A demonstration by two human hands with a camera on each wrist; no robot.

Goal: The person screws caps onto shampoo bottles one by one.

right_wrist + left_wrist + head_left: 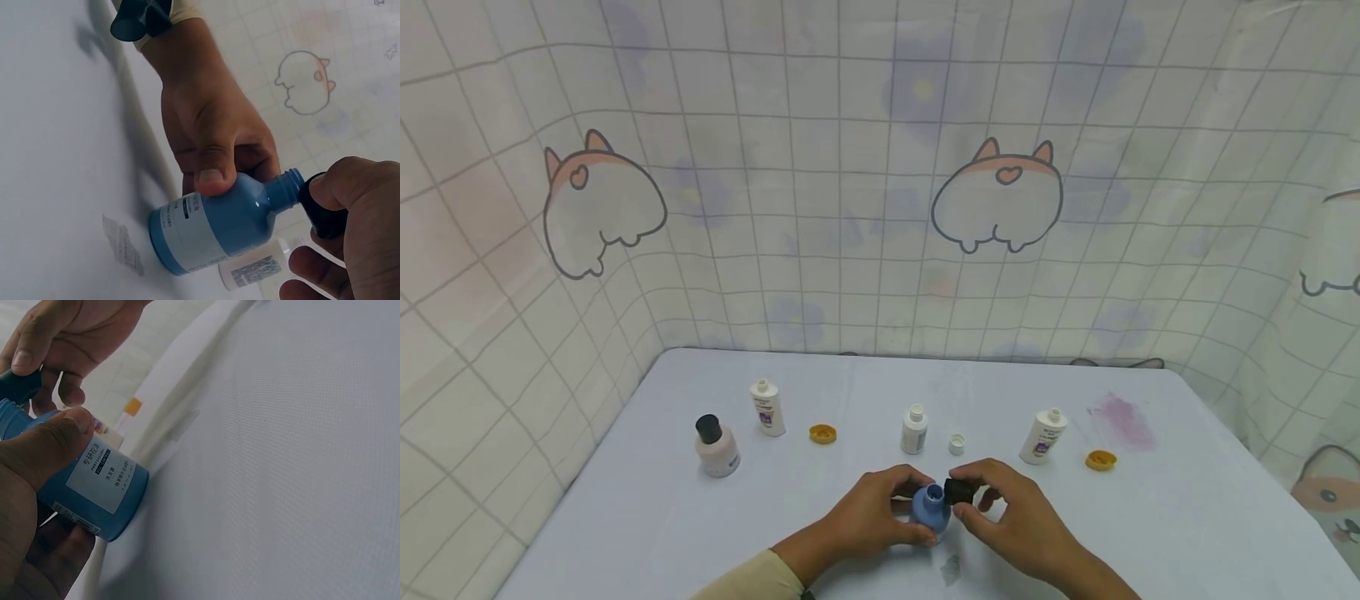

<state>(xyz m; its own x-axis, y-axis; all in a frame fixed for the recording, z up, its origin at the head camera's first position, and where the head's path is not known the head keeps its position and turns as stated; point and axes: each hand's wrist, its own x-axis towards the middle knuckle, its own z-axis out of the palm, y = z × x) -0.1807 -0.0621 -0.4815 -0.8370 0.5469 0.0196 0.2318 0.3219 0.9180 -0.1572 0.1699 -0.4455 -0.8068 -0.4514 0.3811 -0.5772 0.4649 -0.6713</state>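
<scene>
My left hand [874, 514] grips a blue bottle [931, 512] round its body, at the front middle of the table. Its threaded neck [285, 190] is uncovered and the mouth faces up in the head view. A black cap [958, 492] is pinched between the thumb and fingers of my right hand [1018, 523], right beside the bottle's neck. In the left wrist view, a white printed label [103, 473] shows on the bottle's side. Just beyond the hands stand a small white bottle [913, 432] with its neck bare and a small white cap [956, 444].
A pale pink bottle [718, 454] with a black cap stands at the left. White bottles without caps stand at back left [767, 410] and right [1042, 437], each near a yellow cap [822, 434]. A purple stain [1123, 421] and a grey patch [951, 570] mark the white table.
</scene>
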